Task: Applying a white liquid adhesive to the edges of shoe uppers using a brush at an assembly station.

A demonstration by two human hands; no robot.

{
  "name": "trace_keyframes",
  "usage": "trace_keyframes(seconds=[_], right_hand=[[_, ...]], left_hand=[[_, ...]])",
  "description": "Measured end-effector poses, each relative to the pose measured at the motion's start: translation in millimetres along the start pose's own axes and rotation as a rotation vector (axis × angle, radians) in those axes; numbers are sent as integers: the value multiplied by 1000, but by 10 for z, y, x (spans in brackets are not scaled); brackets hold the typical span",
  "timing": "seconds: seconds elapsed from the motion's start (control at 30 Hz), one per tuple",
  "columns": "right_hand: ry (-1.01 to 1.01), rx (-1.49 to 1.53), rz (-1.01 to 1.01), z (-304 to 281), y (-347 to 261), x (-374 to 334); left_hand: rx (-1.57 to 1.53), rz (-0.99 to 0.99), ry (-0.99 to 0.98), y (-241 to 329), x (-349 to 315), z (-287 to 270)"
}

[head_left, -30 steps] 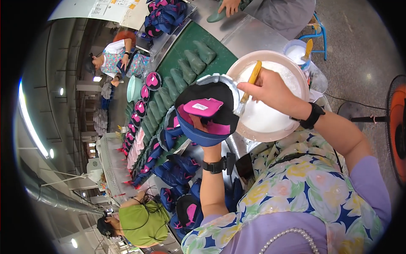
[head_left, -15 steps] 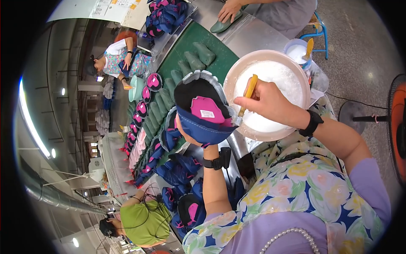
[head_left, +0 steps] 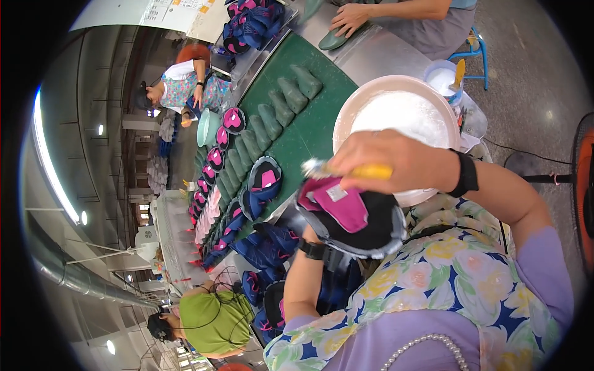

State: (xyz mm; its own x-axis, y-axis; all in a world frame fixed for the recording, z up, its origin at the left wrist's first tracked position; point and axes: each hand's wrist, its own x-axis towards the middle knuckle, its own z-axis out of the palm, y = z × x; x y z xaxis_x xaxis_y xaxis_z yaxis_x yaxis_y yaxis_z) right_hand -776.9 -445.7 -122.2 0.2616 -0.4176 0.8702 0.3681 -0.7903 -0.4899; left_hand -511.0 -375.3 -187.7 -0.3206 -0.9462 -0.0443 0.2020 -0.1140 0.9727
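My left hand (head_left: pixel 310 235), mostly hidden beneath it, grips a navy shoe upper (head_left: pixel 378 224) with a black inside, pink tongue and pale gathered edge. My right hand (head_left: pixel 402 157) is closed around a yellow-handled brush (head_left: pixel 374 172). The white-smeared bristles sit over the near-left edge of the upper; whether they touch it I cannot tell. Just beyond my right hand stands a pale pink basin (head_left: pixel 339 127) of white liquid. A similar upper (head_left: pixel 265 180) lies on the green belt left of my hands.
Rows of green shoe lasts (head_left: pixel 268 120) line the green belt (head_left: pixel 309 133). A small tub (head_left: pixel 442 80) with another brush stands behind the basin. Blue uppers (head_left: pixel 266 246) are heaped left of my arm. A co-worker's hand (head_left: pixel 349 18) rests on a last; a fan (head_left: pixel 585 185) stands right.
The upper has come nearer and turned, its opening now facing another way. My right hand has moved the brush left from the basin's edge to above the upper. Lasts on the belt have shifted.
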Motion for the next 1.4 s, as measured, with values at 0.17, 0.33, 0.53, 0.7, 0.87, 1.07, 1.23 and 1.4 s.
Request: trace_keyframes(seconds=[0.17,0.33,0.53,0.7,0.87,1.07,1.23,1.4], right_hand=[[-158,-120,-236,136,176,33],[-206,-308,52,-123,354,-22],[-334,-232,496,-409,323,-74],[-323,-229,602,-577,258,-76],[-222,-170,321,-362,262,9],[-295,-210,451,-528,184,-46],[-361,-269,446,-575,163,-169],[92,-173,491,-446,-142,-206]], left_hand=[[1,26,9,-200,-138,104],[-2,74,53,-374,-14,161],[-21,116,98,-293,109,-56],[-33,150,150,-139,-49,-270],[-36,167,172,-197,-74,-286],[-55,206,247,-360,-263,-271],[-79,229,315,-350,-293,-413],[-79,267,442,-273,-216,-647]])
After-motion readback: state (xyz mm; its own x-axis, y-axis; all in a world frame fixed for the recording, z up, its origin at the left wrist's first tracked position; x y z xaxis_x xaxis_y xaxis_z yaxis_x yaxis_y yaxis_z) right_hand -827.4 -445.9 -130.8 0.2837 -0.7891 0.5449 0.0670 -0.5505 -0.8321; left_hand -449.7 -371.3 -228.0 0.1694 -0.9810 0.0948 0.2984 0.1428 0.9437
